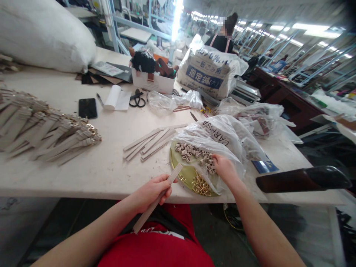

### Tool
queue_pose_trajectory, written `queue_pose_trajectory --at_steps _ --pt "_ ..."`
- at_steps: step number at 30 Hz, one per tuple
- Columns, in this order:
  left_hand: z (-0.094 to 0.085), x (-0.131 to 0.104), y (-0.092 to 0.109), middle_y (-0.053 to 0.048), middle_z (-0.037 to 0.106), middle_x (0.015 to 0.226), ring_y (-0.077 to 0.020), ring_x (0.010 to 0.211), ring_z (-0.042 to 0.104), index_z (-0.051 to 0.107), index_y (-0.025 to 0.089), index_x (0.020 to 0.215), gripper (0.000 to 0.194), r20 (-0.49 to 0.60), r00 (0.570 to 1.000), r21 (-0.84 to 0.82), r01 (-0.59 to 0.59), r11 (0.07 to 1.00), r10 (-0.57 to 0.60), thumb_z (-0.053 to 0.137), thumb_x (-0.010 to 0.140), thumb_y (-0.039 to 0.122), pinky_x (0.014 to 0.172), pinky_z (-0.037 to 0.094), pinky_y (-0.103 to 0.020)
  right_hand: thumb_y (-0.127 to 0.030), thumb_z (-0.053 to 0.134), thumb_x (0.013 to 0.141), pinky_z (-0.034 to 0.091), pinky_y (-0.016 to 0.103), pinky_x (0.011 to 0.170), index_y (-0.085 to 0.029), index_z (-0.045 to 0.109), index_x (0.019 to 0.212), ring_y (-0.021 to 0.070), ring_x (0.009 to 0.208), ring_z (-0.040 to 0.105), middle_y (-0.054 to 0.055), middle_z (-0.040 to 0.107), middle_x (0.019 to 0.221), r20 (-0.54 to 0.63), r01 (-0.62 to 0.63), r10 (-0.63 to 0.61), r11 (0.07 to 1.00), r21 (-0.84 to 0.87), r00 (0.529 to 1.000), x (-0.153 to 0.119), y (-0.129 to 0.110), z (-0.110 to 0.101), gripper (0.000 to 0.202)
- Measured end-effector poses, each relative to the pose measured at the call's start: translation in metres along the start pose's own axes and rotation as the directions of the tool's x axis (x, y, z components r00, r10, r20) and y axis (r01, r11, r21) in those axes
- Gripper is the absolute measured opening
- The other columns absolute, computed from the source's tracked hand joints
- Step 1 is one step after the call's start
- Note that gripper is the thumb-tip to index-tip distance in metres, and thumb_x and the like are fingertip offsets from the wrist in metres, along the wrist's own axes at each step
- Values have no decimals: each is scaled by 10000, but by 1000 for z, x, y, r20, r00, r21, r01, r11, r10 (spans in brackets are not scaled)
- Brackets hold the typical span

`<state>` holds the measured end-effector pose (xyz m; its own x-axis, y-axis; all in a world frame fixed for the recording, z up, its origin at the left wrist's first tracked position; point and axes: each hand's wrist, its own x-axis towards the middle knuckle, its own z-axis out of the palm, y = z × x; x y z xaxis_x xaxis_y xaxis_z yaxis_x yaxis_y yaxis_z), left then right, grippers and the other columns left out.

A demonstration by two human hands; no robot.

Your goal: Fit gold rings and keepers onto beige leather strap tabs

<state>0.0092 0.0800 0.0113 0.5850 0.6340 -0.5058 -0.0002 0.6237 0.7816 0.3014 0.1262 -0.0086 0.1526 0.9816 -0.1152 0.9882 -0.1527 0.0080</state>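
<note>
Pale table [111,178], workshop behind. Strap pile at nine o'clock. Left hand [157,191] pinches a strap [158,198] slanting seven to one. Right hand [222,168], fingertips at loops [189,151], two o'clock from left; grip cannot be told.

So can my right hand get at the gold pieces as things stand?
Probably yes: the gold pieces lie near your right hand, on the tray, and look mostly uncovered, though the edge of the clear bag drapes beside them and could get in the way.
</note>
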Motion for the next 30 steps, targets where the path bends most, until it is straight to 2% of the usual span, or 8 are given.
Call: queue_pose_trajectory --at_steps 5,8,15,18,22,26,30 --pt "2 -1 1 63 457 544 -33 378 345 506 142 941 259 -12 1000 48 -11 999 12 444 788 342 391 213 -164 -313 432 852 396 268 728 -174 621 969 203 895 583 93 641 977 47 -15 16 999 -31 999 17 -8 7 262" --pt "1 -2 0 67 450 522 -34 373 345 508 143 910 266 -26 1000 78 -16 997 18 420 804 370 400 215 -164 -297 469 833 400 283 705 -157 630 949 221 869 589 122 643 959 61 -39 43 998 -53 997 24 -14 13 243" --pt "1 2 -1 61 484 518 -47 394 394 516 145 874 278 -28 999 127 -14 992 18 440 780 395 423 283 -165 -452 421 843 403 287 685 -193 636 904 218 844 590 93 651 925 60 -32 37 996 -78 998 23 -14 14 342" --pt "4 3 1 36 545 599 -56 450 461 521 144 841 223 -27 1000 123 -4 992 7 461 758 342 470 351 -172 -394 389 863 403 299 674 -197 639 896 228 836 597 100 651 920 55 -49 54 994 -102 997 23 -18 15 319" --pt "0 2 1 23 565 617 -57 455 471 522 140 841 179 -9 1000 35 -20 999 20 464 743 279 462 357 -172 -293 381 864 404 298 682 -175 634 907 230 834 609 119 657 910 59 -59 67 990 -125 996 20 -20 16 282" --pt "-4 5 -1 29 550 591 -44 420 446 524 138 883 198 18 1000 -103 15 995 -13 480 726 251 417 325 -154 -341 406 863 411 294 669 -154 609 936 234 824 620 123 663 880 56 -58 67 987 -149 996 19 -17 18 285" --pt "-5 7 -2 26 552 581 -40 414 448 532 135 879 195 30 999 -156 15 988 -11 482 725 243 405 314 -145 -353 442 848 415 296 651 -139 608 920 247 822 625 144 661 868 60 -61 75 976 -210 995 21 -17 19 280"
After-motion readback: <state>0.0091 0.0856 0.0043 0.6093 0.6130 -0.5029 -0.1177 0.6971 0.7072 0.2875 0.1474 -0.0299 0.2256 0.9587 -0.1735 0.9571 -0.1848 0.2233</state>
